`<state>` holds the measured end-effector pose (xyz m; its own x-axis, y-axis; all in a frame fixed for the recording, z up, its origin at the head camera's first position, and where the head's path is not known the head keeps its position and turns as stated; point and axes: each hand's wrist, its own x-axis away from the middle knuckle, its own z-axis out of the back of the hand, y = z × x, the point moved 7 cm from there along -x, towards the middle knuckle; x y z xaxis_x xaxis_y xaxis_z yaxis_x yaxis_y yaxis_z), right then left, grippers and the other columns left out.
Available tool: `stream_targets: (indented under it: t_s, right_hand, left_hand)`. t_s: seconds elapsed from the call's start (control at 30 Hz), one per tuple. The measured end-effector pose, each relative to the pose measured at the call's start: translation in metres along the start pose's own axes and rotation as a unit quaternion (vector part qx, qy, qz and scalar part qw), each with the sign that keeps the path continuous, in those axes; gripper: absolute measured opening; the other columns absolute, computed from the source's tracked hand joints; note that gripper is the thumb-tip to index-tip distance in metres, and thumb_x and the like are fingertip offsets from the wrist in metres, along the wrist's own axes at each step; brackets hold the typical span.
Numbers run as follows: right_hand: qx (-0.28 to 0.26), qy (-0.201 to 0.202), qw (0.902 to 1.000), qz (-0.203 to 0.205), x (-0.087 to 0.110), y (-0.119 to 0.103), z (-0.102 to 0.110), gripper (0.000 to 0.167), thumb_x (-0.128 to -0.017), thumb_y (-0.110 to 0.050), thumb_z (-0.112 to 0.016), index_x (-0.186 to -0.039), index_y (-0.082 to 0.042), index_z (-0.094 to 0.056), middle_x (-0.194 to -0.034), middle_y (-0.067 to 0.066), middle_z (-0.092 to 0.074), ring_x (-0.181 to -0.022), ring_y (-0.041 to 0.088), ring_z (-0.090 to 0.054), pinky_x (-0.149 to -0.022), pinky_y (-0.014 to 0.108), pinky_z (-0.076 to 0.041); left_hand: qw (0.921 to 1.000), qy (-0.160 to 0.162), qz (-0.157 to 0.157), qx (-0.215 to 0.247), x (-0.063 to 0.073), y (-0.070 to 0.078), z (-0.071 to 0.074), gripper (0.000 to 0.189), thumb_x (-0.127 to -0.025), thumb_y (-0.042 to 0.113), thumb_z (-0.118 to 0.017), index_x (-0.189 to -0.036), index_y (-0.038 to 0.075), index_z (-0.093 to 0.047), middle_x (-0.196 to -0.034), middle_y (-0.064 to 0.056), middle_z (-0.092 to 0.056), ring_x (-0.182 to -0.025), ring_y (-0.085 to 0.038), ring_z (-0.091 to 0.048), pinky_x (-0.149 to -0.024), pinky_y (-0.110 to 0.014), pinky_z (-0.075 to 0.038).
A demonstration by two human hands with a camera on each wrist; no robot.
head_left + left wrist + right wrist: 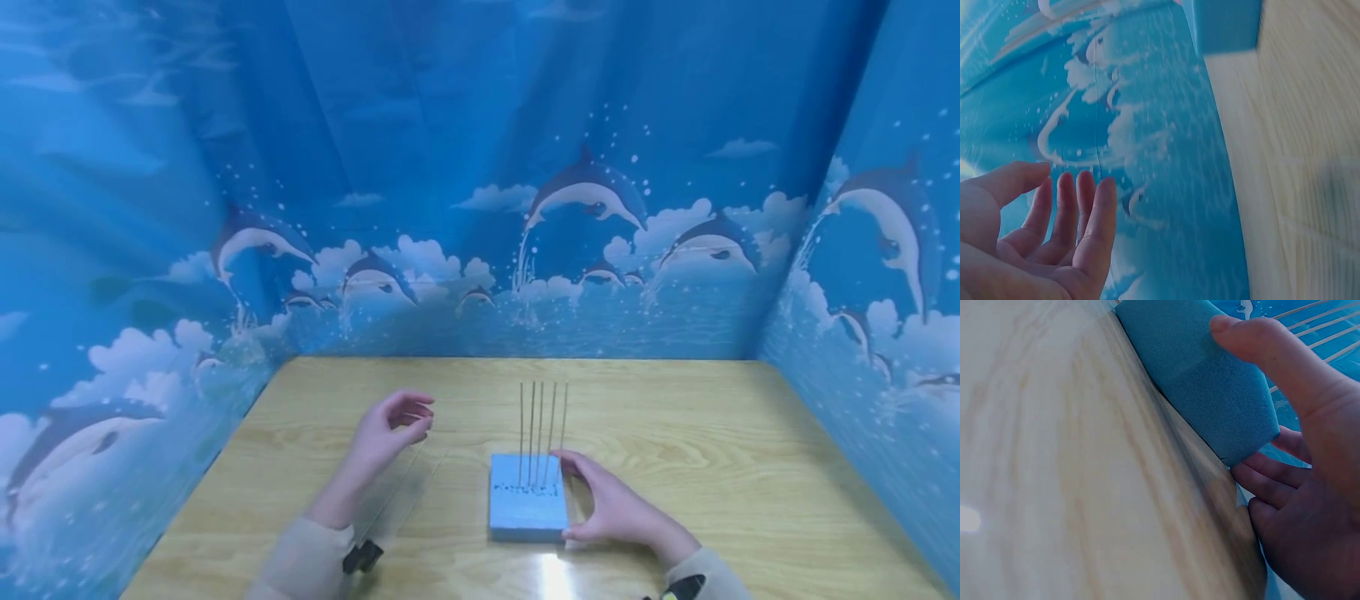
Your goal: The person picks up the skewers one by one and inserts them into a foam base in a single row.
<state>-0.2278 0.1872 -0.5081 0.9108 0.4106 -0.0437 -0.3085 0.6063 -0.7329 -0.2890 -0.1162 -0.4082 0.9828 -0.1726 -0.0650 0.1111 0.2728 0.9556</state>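
A blue foam block (516,510) rests on the table, several thin sticks (542,417) standing upright in its pitted top. My right hand (611,504) grips the block's right side, thumb at the near corner and fingers at the far one. The right wrist view shows that thumb (1257,345) pressed on the foam (1204,381). Left of the block, my left hand (388,435) is raised over the table, holding nothing. Its fingers (1099,219) are loosely bent in the left wrist view. Beneath it lie thin loose sticks (422,493), partly hidden by the arm.
A wood-grain table (712,433) carries everything. Blue curtains (450,167) printed with dolphins stand along its back, left and right sides. Each wrist bears a dark strapped device, the left one (363,557) close above the loose sticks' near ends.
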Motion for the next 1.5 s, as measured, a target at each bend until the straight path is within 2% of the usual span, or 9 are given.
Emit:
stream_targets:
  t_s: [0.2,0.37,0.6,0.77,0.93,1.23,1.4,1.5]
  right_hand:
    - [0.0,0.006,1.0,0.007,0.0,-0.002,0.002,0.114,-0.06,-0.046,-0.089,-0.151,-0.007,-0.033,-0.149,0.015,-0.048,-0.135,0.033,-0.048,-0.115,0.059,-0.033]
    - [-0.001,0.004,1.0,0.004,0.0,-0.002,0.001,0.114,-0.06,-0.047,-0.088,-0.151,-0.008,-0.033,-0.148,0.015,-0.048,-0.136,0.033,-0.048,-0.115,0.059,-0.033]
    - [0.0,0.006,1.0,-0.003,-0.001,-0.001,0.003,0.114,-0.059,-0.045,-0.09,-0.152,-0.008,-0.033,-0.149,0.014,-0.047,-0.137,0.032,-0.047,-0.116,0.058,-0.033]
    - [0.002,0.007,1.0,0.001,-0.003,-0.001,0.005,0.113,-0.06,-0.043,-0.09,-0.152,-0.008,-0.033,-0.15,0.014,-0.047,-0.137,0.032,-0.047,-0.116,0.057,-0.033]
    - [0.007,0.007,0.9999,0.009,-0.002,-0.002,0.004,0.113,-0.06,-0.042,-0.09,-0.151,-0.007,-0.033,-0.149,0.014,-0.048,-0.136,0.032,-0.048,-0.116,0.057,-0.034]
    - [0.003,0.002,0.9999,0.012,-0.001,-0.003,0.001,0.113,-0.06,-0.044,-0.089,-0.151,-0.006,-0.033,-0.149,0.014,-0.048,-0.136,0.035,-0.047,-0.115,0.06,-0.032]
    - [0.005,0.002,0.9999,0.012,-0.001,-0.002,0.0,0.114,-0.06,-0.044,-0.09,-0.151,-0.006,-0.033,-0.149,0.014,-0.048,-0.137,0.035,-0.047,-0.115,0.06,-0.032]
    - [0.005,0.001,1.0,0.007,-0.001,-0.001,0.001,0.114,-0.06,-0.044,-0.09,-0.151,-0.007,-0.033,-0.15,0.015,-0.046,-0.137,0.034,-0.046,-0.116,0.059,-0.032]
  left_hand:
    - [0.9992,0.018,0.034,0.013,0.002,-0.004,0.025,0.035,-0.093,0.003,-0.064,-0.126,-0.005,-0.058,-0.113,-0.023,-0.066,-0.096,-0.022,-0.067,-0.084,-0.029,-0.062]
    - [0.9979,0.011,0.064,-0.001,0.004,-0.012,0.035,0.037,-0.093,0.004,-0.063,-0.13,-0.002,-0.057,-0.115,-0.022,-0.065,-0.098,-0.024,-0.067,-0.087,-0.033,-0.061]
    - [0.9945,-0.04,0.096,0.001,0.009,-0.026,0.03,0.038,-0.095,0.006,-0.062,-0.13,-0.007,-0.054,-0.112,-0.023,-0.063,-0.095,-0.024,-0.067,-0.087,-0.039,-0.062]
    - [0.9925,-0.059,0.107,0.005,0.01,-0.034,0.025,0.038,-0.094,0.003,-0.061,-0.13,-0.008,-0.053,-0.113,-0.025,-0.062,-0.099,-0.03,-0.066,-0.086,-0.04,-0.062]
    - [0.9885,-0.075,0.131,-0.006,0.012,-0.043,0.023,0.039,-0.092,0.002,-0.061,-0.129,-0.009,-0.053,-0.114,-0.028,-0.063,-0.098,-0.032,-0.067,-0.085,-0.042,-0.062]
    - [0.9814,-0.132,0.139,-0.005,0.017,-0.061,0.028,0.044,-0.093,0.005,-0.06,-0.132,-0.012,-0.047,-0.109,-0.027,-0.064,-0.088,-0.024,-0.068,-0.083,-0.044,-0.062]
    - [0.9767,-0.141,0.162,-0.003,0.018,-0.074,0.032,0.046,-0.093,0.008,-0.061,-0.132,-0.012,-0.047,-0.109,-0.025,-0.064,-0.088,-0.022,-0.068,-0.082,-0.043,-0.062]
    - [0.9749,-0.127,0.182,0.012,0.017,-0.082,0.037,0.046,-0.093,0.008,-0.061,-0.133,-0.011,-0.047,-0.111,-0.022,-0.064,-0.088,-0.021,-0.067,-0.082,-0.041,-0.062]
